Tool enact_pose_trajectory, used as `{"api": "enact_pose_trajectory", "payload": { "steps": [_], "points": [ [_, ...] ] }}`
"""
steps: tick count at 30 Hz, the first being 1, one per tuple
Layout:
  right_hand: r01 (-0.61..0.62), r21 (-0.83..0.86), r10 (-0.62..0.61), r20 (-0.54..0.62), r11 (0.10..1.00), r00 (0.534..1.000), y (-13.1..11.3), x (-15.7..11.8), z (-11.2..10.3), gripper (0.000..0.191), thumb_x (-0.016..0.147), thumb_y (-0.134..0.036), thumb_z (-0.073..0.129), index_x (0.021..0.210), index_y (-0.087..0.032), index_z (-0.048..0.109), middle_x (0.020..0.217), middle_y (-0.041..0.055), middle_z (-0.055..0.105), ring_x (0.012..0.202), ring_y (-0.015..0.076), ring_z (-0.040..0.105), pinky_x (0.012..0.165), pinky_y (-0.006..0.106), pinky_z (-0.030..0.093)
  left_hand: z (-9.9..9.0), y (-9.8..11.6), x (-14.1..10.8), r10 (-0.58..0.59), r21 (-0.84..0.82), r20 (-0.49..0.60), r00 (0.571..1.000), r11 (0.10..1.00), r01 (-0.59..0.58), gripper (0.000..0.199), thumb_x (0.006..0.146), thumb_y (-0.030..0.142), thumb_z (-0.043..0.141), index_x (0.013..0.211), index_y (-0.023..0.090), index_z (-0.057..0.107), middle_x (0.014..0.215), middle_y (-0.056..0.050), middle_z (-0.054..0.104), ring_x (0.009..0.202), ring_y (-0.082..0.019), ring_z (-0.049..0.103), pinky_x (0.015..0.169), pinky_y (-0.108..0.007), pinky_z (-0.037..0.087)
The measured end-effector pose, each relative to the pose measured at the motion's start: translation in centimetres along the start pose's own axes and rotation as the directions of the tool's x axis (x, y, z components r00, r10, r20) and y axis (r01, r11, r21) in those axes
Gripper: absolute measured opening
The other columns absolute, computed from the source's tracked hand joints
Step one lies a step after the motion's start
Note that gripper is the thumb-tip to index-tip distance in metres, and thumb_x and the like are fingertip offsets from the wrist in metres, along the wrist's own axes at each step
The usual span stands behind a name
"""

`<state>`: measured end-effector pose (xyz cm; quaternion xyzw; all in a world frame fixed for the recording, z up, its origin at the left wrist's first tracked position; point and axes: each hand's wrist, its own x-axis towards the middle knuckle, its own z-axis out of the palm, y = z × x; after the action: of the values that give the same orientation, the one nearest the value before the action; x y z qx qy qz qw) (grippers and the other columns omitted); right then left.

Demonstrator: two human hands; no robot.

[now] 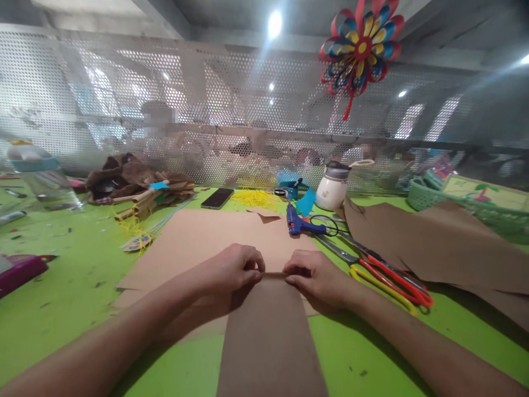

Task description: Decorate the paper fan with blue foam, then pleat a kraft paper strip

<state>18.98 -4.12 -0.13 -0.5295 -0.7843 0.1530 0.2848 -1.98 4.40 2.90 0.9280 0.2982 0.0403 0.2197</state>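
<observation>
A long strip of brown kraft paper (270,336) runs from the near edge of the view up to my two hands. Its far end is folded or rolled over into a narrow edge. My left hand (239,268) pinches the left corner of that edge between thumb and fingers. At the right corner, my right hand (312,275) pinches the same edge. Beneath both hands lie larger flat sheets of brown paper (198,237). Just beyond my right hand rests a blue glue gun (300,221), and scissors with red and yellow handles (384,281) lie beside my right forearm.
On the green table (61,248) are a phone (217,198), yellow paper shreds (256,198), a white bottle (332,187) and a clear bottle (47,182). More brown paper (446,242) and a green basket (467,204) stand right. A perforated screen (248,110) closes the back.
</observation>
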Motion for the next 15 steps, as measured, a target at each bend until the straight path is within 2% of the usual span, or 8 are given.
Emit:
{"api": "enact_pose_trajectory", "payload": {
  "steps": [5,11,15],
  "points": [
    [0.01,0.017,-0.01,-0.009,1.0,1.0,0.26,0.07,0.06,0.005,0.079,-0.014,0.065,0.077,-0.017,0.069,0.075,0.0023,0.064,0.073,0.0145,0.058,0.069,0.026,0.045,-0.55,-0.02,-0.17,0.092,0.117,0.011,0.996,0.989,-0.092,0.015,0.073,0.013,0.054,0.078,0.018,0.067,0.078,0.0,0.065,0.068,-0.012,0.056,0.061,-0.02,0.04],
    [-0.023,0.044,0.021,0.04,0.999,0.999,0.42,0.15,-0.04,0.006,0.08,-0.015,0.064,0.076,-0.016,0.068,0.075,0.0023,0.063,0.072,0.014,0.058,0.067,0.025,0.045,-0.75,0.22,-0.37,0.153,0.195,0.003,0.988,0.969,-0.151,0.017,0.071,0.009,0.053,0.075,0.017,0.067,0.078,-0.001,0.067,0.067,-0.012,0.057,0.06,-0.02,0.04],
    [0.052,-0.025,-0.052,0.029,0.998,0.998,0.23,0.04,-0.03,0.009,0.082,-0.015,0.062,0.075,-0.015,0.068,0.079,0.0045,0.062,0.075,0.0151,0.057,0.069,0.026,0.045,-0.36,0.04,-0.43,0.164,0.252,-0.025,0.986,0.956,-0.153,0.015,0.069,0.011,0.053,0.072,0.019,0.066,0.074,-0.001,0.067,0.065,-0.014,0.057,0.058,-0.022,0.038]
  ]
}}
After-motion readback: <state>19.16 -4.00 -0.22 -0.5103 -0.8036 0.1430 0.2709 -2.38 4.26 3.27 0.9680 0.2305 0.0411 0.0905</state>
